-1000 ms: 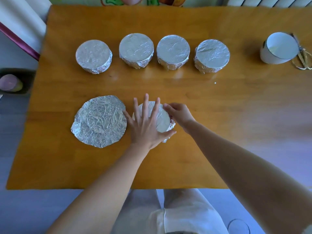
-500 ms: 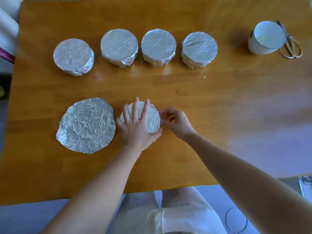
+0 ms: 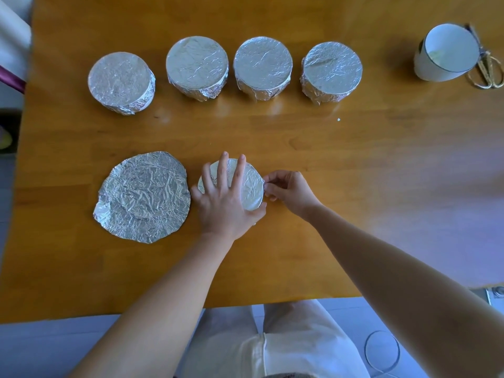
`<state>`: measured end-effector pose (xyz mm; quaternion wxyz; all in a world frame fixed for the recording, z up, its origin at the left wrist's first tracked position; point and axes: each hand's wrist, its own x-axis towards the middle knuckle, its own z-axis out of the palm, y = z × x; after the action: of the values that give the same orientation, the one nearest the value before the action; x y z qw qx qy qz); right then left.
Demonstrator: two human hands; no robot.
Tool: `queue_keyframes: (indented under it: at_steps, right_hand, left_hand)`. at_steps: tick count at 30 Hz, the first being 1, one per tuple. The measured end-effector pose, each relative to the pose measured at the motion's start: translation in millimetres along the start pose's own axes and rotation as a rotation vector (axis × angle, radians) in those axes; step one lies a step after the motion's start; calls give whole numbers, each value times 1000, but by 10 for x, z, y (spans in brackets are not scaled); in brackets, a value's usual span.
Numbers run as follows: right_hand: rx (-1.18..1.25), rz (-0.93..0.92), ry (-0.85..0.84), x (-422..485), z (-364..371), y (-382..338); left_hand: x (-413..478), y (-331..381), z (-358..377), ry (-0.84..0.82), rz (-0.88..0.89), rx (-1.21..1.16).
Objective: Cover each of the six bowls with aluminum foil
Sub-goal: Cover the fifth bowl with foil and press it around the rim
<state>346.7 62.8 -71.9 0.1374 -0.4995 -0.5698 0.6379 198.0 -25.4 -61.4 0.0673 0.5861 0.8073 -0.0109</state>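
Four bowls (image 3: 263,62) along the table's (image 3: 354,148) far edge were covered; your left hand (image 3: 225,201) lay flat on the fifth bowl (image 3: 251,186), your right hand (image 3: 290,192) pinched its foil (image 3: 260,184); the sixth bowl (image 3: 447,54) stood bare.

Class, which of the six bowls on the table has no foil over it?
The white bowl at the far right, beside the scissors: its mouth is bare, while the other five are foil-wrapped.

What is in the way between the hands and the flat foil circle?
Nothing visible. The flat foil circle lies bare on the table, just beside the left hand, which presses flat on the foil-topped near bowl. The right hand pinches the foil at its edge.
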Motion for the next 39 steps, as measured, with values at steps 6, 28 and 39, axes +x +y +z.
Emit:
queue_keyframes:
  at_steps: [6,28,39]
  right_hand:
    - [103,103,16,44,48,-28]
    - [271,209,272,-66,213,-68]
    - [486,326,434,-93,418,-98]
  left_hand:
    - [1,3,7,-2,-10,7]
    - [5,26,-2,-28,-19,-6]
    - [8,35,0,-14,-44,-31]
